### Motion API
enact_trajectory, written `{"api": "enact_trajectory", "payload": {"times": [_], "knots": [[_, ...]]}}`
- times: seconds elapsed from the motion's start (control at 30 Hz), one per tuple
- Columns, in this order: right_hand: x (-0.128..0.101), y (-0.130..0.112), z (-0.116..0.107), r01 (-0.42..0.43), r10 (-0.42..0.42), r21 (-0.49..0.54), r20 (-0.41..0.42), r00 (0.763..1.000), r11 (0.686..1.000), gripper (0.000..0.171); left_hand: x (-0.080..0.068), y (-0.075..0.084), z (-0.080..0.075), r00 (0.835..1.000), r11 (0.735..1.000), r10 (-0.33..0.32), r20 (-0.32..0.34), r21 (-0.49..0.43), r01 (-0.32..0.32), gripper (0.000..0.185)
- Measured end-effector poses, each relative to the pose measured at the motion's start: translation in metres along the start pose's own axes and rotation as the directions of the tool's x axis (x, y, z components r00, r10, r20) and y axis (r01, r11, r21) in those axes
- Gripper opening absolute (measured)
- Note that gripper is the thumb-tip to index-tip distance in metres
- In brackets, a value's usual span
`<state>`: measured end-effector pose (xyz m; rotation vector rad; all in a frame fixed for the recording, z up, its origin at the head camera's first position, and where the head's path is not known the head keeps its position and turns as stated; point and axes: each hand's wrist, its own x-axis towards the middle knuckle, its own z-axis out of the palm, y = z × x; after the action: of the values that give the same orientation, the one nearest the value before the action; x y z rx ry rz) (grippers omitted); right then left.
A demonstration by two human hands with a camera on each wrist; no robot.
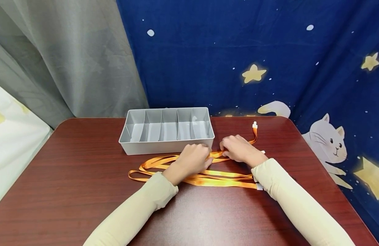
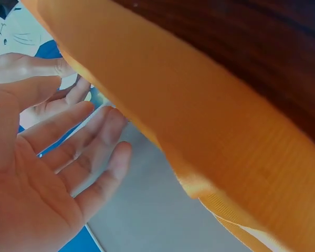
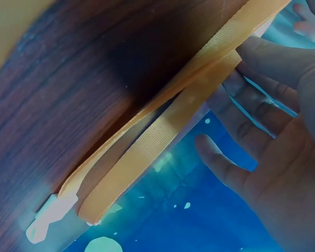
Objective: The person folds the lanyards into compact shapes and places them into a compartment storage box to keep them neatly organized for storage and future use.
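Observation:
Several flat orange lanyards lie in long loops across the table, with white plastic clips such as the clip at their ends. My left hand is over the loops, just in front of the grey box. In the left wrist view its fingers are loosely bent, fingertips right at the edge of a close orange strap. My right hand pinches a lanyard strap between thumb and fingers, right of the left hand. From there the strap runs to a white clip.
A grey divided box stands behind the lanyards, its compartments bare. The dark red-brown table ends at a blue curtain with stars and a cat; a grey curtain hangs at the left.

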<state>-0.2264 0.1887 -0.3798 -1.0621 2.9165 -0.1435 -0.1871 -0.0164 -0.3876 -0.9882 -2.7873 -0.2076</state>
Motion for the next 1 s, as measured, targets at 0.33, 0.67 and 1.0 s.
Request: {"api": "enact_trajectory", "payload": {"times": [0.33,0.67,1.0], "knots": [[0.001,-0.002,0.0,-0.013,0.013,0.019,0.018,1.0,1.0,0.012,0.009,-0.001,0.001,0.991,0.998,-0.055,0.124,-0.012,0.057,0.028],[0.002,-0.001,0.002,-0.001,0.001,0.029,0.013,1.0,1.0,0.018,0.016,0.002,0.004,0.989,1.0,-0.022,0.143,0.021,0.019,0.027],[-0.003,-0.001,0.004,0.065,-0.064,0.024,-0.017,0.998,0.998,0.021,0.021,0.01,0.009,0.989,0.998,-0.031,0.146,0.057,0.023,0.026]]}}
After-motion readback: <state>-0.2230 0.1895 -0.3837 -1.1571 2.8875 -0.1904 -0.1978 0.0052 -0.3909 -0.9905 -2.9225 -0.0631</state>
